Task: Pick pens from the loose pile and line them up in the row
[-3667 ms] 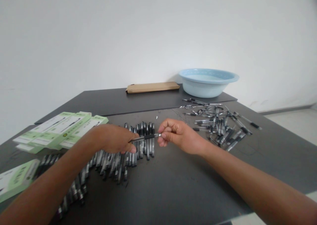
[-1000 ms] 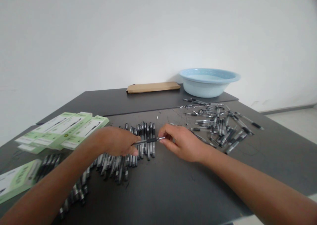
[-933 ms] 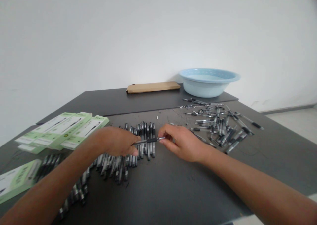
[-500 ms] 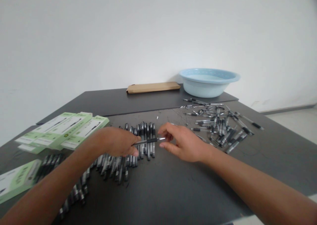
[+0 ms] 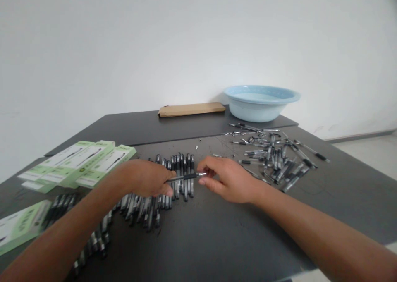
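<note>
My left hand (image 5: 151, 178) holds a clear pen with a black grip (image 5: 190, 176) between thumb and fingers. The pen lies level, its silver tip toward the right. Around that tip are the thumb and curled forefinger of my right hand (image 5: 231, 179), parted by a small gap; whether they touch the tip is hard to tell. Beneath and beside my left hand lies a row of capped pens (image 5: 185, 187), side by side on the dark table (image 5: 211, 240).
Green and white pen boxes (image 5: 107, 166) lie at the left, with more pens near the left forearm. Loose pens and parts (image 5: 281, 162) are heaped at the right. Behind stand a light blue basin (image 5: 260, 108) and a flat brown cardboard piece (image 5: 192, 109).
</note>
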The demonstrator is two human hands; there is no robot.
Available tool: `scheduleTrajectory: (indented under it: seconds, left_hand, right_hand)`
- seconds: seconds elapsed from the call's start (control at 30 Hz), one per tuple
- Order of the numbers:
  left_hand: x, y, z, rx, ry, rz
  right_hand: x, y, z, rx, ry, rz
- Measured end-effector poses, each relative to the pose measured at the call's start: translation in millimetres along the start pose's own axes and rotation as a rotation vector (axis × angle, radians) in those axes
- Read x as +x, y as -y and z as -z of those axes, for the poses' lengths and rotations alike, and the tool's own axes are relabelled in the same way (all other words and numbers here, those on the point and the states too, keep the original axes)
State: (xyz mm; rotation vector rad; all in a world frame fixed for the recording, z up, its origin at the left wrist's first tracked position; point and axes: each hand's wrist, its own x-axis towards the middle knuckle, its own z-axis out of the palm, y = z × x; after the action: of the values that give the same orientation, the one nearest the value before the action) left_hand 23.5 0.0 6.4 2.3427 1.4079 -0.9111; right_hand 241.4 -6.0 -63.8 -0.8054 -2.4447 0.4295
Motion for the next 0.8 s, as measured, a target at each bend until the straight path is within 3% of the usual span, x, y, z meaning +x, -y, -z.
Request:
scheduleTrajectory:
  seconds: [0.8]
  left_hand:
    - [-0.2, -0.6, -0.7, 0.008, -0.01, 0.008]
  right_hand:
    - [-1.0, 2.2, 1.1, -0.027, 0.001, -0.002]
